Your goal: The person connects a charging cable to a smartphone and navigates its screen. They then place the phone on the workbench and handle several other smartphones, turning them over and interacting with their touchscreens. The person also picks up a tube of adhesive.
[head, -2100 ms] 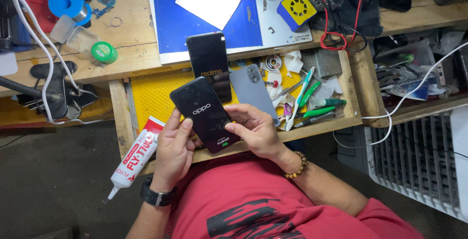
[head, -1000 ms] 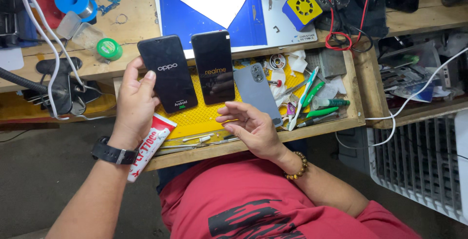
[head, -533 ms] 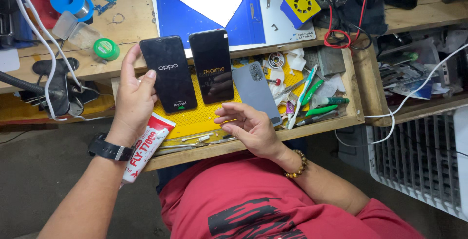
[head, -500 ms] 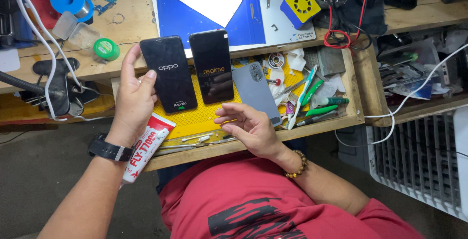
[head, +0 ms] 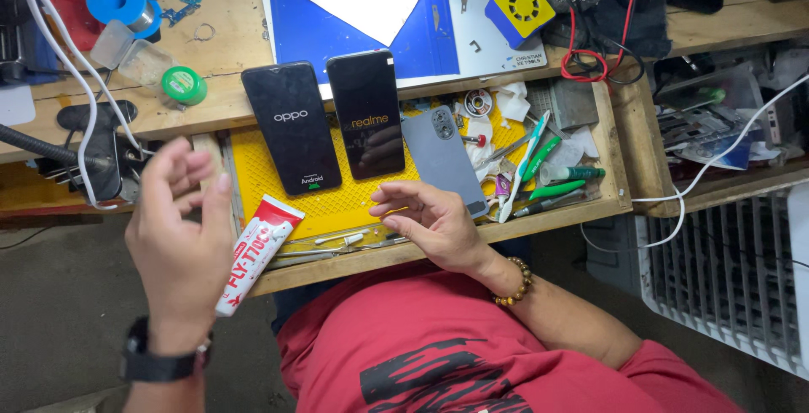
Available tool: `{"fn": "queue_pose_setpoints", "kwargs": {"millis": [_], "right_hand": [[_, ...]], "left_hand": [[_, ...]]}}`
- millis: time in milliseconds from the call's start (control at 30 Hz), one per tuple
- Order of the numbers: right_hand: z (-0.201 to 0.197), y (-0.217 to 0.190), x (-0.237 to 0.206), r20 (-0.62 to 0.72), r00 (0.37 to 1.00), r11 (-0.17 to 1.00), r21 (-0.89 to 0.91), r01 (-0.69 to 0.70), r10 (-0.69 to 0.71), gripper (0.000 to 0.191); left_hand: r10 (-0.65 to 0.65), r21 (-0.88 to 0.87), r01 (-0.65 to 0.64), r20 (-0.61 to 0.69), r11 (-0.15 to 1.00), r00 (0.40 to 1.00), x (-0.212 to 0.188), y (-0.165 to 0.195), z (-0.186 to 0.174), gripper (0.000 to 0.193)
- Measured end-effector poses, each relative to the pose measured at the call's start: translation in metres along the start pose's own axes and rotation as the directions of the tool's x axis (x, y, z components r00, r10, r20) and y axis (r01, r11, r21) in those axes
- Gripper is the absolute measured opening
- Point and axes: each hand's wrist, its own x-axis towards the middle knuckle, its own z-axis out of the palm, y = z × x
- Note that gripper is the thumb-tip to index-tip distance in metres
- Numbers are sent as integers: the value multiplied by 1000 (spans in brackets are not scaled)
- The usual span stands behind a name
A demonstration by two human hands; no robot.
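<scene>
**Left phone released, both hands free**

The left hand [head: 181,240] has let go of the left smartphone [head: 291,126], now lying beside the second smartphone [head: 366,114] across the yellow-matted drawer [head: 337,202]. The right hand [head: 434,223] hovers open, empty; glue tube [head: 257,253] nearby.

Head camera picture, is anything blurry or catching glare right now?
In the head view, the left hand is smeared by motion blur, fingers soft-edged; the right hand is sharp. The right-hand black phone mirrors a hand in its glossy screen, the left-hand black phone shows little glare. Lighting is even, shadows soft; the floor stays dim.
</scene>
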Motion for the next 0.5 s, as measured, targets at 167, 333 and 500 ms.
{"fn": "queue_pose_setpoints", "kwargs": {"millis": [167,333,500], "right_hand": [[1,-6,-1,90,993,968,-232,100,-80,8],[2,-17,1,36,998,956,-287,64,-57,12],[-22,-18,31,-254,956,972,-218,93,-149,25]], "left_hand": [[76,-48,-77,-8,996,997,-47,26,26,11],[210,-136,-193,121,972,970,-58,28,67,5],[171,-58,-163,189,985,967,-59,21,81,7]]}}
